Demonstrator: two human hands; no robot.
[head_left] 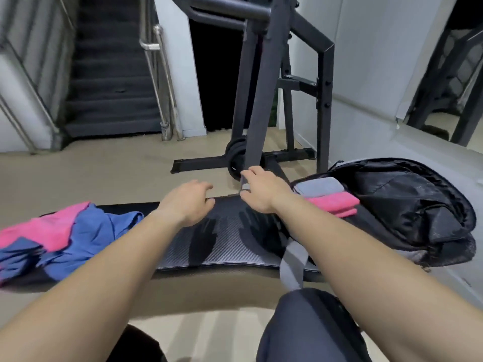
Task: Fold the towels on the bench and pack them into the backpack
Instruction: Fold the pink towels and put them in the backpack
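Observation:
A black padded bench (pixel 224 244) runs across the view. On its left end lie a crumpled blue towel (pixel 86 239) and a pink towel (pixel 44 231), unfolded and overlapping. The black backpack (pixel 407 205) lies open at the bench's right end, with a folded pink towel (pixel 334 203) and a folded grey towel (pixel 318 186) inside. My left hand (pixel 187 202) hovers over the bench's middle, fingers loosely curled, holding nothing. My right hand (pixel 261 190) hangs over the far edge of the bench beside the backpack, fingers relaxed and empty.
A dark metal weight rack (pixel 264 82) with plates at its base stands just behind the bench. A staircase with a steel handrail (pixel 156 74) rises at the back left. A grey backpack strap (pixel 292 265) hangs over the bench's near edge above my knee (pixel 308 325).

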